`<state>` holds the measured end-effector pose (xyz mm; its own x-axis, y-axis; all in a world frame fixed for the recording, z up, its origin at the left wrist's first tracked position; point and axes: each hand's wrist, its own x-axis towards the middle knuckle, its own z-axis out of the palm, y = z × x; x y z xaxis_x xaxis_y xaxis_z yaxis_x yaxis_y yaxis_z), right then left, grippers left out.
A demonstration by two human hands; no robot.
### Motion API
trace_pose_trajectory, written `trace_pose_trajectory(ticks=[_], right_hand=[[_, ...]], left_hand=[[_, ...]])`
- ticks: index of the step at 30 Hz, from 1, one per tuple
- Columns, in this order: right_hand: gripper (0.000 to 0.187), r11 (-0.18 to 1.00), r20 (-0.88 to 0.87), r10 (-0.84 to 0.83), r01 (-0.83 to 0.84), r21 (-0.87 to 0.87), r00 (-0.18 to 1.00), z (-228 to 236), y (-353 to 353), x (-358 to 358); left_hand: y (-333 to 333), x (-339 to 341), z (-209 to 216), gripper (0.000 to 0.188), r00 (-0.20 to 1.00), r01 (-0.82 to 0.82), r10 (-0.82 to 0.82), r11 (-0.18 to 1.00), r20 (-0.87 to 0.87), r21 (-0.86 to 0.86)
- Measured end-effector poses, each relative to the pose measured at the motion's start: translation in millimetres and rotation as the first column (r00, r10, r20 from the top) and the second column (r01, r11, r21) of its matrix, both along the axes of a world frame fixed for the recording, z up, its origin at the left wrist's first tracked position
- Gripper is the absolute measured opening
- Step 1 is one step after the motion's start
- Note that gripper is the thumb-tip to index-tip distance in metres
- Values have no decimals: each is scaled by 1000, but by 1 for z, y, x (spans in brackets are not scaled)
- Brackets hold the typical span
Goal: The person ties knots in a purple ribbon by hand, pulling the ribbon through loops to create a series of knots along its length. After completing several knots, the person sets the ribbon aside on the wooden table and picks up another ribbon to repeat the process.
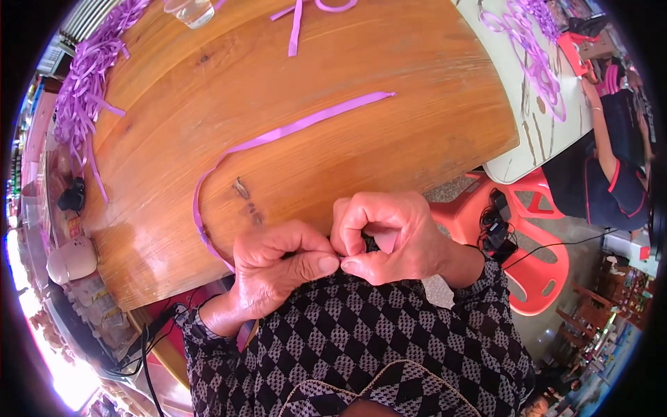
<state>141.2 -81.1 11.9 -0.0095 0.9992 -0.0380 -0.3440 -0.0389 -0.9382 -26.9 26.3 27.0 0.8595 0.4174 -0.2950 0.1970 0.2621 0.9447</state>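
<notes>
A long purple ribbon (313, 119) lies across the wooden table, curves down its left part and passes behind my left hand (281, 267). The thumb and forefinger of that hand are pinched together on the ribbon. Right beside it, my right hand (399, 240) is closed too, its thumb tip pressed to the fingers and meeting the left fingertips. A pale lilac piece, which looks like ribbon, shows inside the curled right fingers. Both hands are at the table's near edge, in front of my patterned top. What exactly lies between the fingertips is too small to make out.
On the wooden table (417, 69), a heap of purple ribbons (87, 87) covers the far left, near a clear cup (191, 10). More ribbons (535, 59) lie on a white table (556, 142) beside another person (604, 160). A red chair (535, 274) holds black cables.
</notes>
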Motion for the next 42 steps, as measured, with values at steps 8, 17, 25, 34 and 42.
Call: trace_pose_trajectory(ticks=[8,17,25,34,42], right_hand=[[23,960,-463,-32,156,232,886,-6,-13,11],[26,892,558,-360,100,441,748,14,28,5],[18,730,628,-495,-105,676,601,5,31,-20],[3,819,570,-574,430,380,588,12,-12,35],[13,688,636,-648,679,255,418,-4,-24,94]], left_hand=[[12,-21,3,13,944,-111,195,947,-264,302],[2,-27,11,13,912,-401,411,887,5,228],[-1,-31,13,13,970,-242,242,951,23,193],[39,-64,6,18,975,-80,181,829,-130,553],[70,-69,9,24,945,-296,311,944,-98,146]])
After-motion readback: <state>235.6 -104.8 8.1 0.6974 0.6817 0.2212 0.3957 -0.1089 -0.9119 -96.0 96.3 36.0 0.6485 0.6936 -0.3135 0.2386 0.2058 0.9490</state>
